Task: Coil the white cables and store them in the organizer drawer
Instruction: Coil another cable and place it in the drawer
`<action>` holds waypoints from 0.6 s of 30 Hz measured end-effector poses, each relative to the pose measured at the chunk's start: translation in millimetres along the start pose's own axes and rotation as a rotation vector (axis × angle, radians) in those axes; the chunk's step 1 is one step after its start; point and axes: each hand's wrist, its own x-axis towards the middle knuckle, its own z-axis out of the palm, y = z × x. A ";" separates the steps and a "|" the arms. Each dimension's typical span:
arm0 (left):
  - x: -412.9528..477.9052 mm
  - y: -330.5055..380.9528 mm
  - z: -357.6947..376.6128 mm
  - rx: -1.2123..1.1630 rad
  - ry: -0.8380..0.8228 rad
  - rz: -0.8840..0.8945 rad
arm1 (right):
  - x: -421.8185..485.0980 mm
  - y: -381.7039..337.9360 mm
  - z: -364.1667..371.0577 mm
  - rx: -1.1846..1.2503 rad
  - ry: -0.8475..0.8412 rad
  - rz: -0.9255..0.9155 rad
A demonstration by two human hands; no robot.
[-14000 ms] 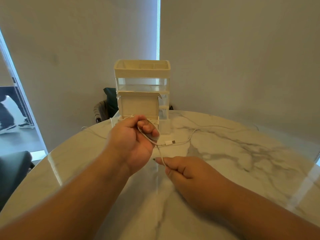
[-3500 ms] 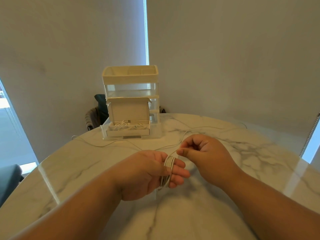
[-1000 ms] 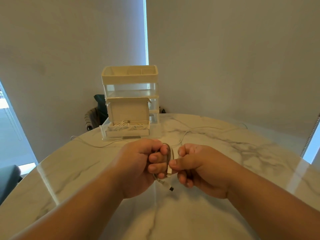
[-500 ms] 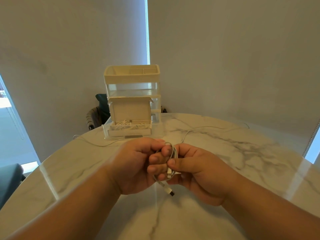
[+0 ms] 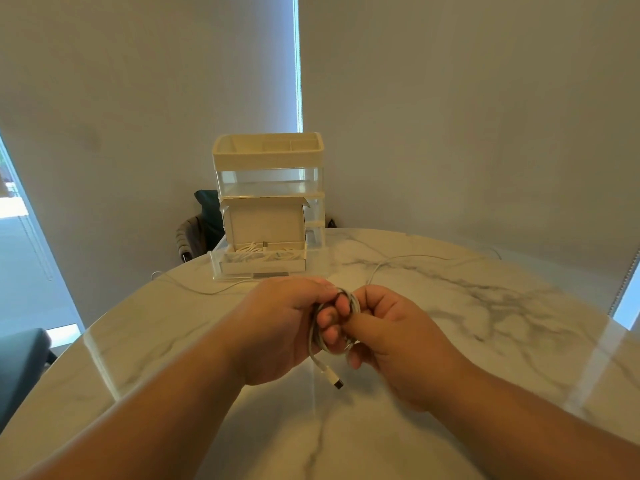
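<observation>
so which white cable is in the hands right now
The coiled cable, gripped by the left hand and right hand, plug dangling. The others lie in the open drawer or loose on the table.

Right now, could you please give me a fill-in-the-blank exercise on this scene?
The left hand and right hand grip a coiled ____.
Its plug dangles ____ the hands.
The organizer's bottom drawer stands ____.
A second cable lies loose on the ____.
Missing: cable; below; open; table.
</observation>
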 end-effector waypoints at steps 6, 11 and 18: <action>4.0 -6.5 9.0 -0.044 0.095 0.013 | 1.1 7.3 1.8 -0.110 0.131 -0.036; 9.5 -15.6 12.7 0.066 0.186 0.051 | 4.2 12.1 -1.8 -0.259 0.190 -0.125; 11.4 -19.3 16.8 -0.009 0.196 0.071 | 7.6 14.0 -7.4 -0.249 0.128 -0.146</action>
